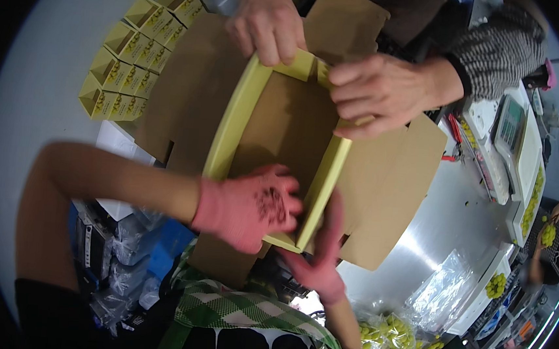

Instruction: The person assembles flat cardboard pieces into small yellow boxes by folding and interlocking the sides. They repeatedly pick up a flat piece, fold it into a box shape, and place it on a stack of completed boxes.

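A flat brown cardboard box blank (390, 183) with yellow folded-up walls (231, 125) lies on a steel table. My left hand (247, 208), in a pink glove, presses flat on the box floor at its near wall. On the outside of the near right corner, my right hand (322, 256), also gloved in pink, holds the yellow wall with fingers pointing up. Another person's two bare hands (265, 22) (378, 93) grip the far yellow wall from the opposite side.
Several folded yellow cartons (135, 51) are stacked at the far left. A scale (510, 127) and bags of green grapes (388, 337) sit to the right. The steel tabletop (445, 233) shows right of the cardboard. Plastic-wrapped items (129, 254) lie at lower left.
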Motion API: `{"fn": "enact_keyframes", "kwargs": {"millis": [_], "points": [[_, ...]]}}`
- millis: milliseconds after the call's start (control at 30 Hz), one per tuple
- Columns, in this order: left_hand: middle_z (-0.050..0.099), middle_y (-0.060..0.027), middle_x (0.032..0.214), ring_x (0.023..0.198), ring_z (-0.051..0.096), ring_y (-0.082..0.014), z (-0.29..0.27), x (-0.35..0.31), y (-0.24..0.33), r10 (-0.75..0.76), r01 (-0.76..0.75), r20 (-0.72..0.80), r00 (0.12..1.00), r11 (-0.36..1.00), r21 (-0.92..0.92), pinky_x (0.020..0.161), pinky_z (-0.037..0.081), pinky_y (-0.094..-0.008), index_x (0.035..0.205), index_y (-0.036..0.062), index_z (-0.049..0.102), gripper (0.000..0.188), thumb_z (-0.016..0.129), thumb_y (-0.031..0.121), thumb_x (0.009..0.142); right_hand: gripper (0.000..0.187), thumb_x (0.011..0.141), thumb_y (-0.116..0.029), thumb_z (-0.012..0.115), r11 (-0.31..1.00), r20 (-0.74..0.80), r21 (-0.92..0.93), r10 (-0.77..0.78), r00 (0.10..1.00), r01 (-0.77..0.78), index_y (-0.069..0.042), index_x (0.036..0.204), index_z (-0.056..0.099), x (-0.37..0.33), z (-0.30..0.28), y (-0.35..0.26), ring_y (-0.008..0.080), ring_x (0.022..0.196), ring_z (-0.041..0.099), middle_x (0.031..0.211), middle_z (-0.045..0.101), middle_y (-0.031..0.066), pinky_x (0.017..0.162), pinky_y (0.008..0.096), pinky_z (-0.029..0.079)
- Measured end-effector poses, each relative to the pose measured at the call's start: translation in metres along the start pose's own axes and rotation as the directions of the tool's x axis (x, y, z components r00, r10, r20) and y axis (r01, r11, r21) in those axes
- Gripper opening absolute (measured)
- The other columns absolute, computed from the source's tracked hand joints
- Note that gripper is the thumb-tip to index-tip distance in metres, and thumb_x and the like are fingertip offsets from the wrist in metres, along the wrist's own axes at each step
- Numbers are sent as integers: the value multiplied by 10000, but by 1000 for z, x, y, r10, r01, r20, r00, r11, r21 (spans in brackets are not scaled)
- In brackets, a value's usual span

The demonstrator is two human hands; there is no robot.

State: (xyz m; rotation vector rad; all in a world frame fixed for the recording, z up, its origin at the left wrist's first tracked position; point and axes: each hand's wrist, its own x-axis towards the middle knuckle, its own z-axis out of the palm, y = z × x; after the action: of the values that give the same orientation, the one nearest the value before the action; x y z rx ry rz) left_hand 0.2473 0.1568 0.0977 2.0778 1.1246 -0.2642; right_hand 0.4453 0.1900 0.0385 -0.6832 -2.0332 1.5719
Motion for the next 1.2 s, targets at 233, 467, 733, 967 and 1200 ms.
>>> {"fn": "enact_keyframes", "kwargs": {"millis": [233,467,733,967,1200], "points": [[509,-131,1159,1098,479,-255,89,-69,12,-412,-2,-911,16,911,-412,1023,339,-399,1178,52,540,447,453,390,900,761,732,-245,722,949,581,-286,62,812,133,36,1340,360,72,3,-94,379,1224,428,1309,418,249,1026,424,356],[346,-149,1401,1276,360,-273,175,-9,-22,-822,-614,-486,297,226,-756,1059,286,-365,1414,17,283,601,400,353,929,806,697,-352,633,842,816,-533,538,210,-87,-10,1367,343,112,62,-42,382,1255,355,1331,361,235,1080,411,285],[280,-226,1432,1325,277,-361,145,-11,-27,-678,-605,-715,170,501,-619,1103,183,-420,1410,-28,281,721,345,456,879,901,523,-200,681,853,861,-482,503,71,-201,-28,1342,345,121,74,-27,373,1208,356,1271,378,203,1051,407,313],[262,-220,1449,1345,258,-364,157,-1,-33,-705,-655,-679,205,416,-631,1110,188,-414,1418,-21,270,673,319,416,908,588,560,-131,698,902,894,-430,417,163,50,14,1108,543,132,75,-35,259,883,574,942,590,142,813,323,478],[302,-180,1441,1329,308,-322,150,-22,-22,-575,-456,-789,216,655,-602,1102,222,-393,1426,16,278,641,343,423,935,502,631,-220,718,639,622,-618,40,782,458,-39,1083,597,53,51,-79,305,988,579,1050,605,124,927,449,435]]}}
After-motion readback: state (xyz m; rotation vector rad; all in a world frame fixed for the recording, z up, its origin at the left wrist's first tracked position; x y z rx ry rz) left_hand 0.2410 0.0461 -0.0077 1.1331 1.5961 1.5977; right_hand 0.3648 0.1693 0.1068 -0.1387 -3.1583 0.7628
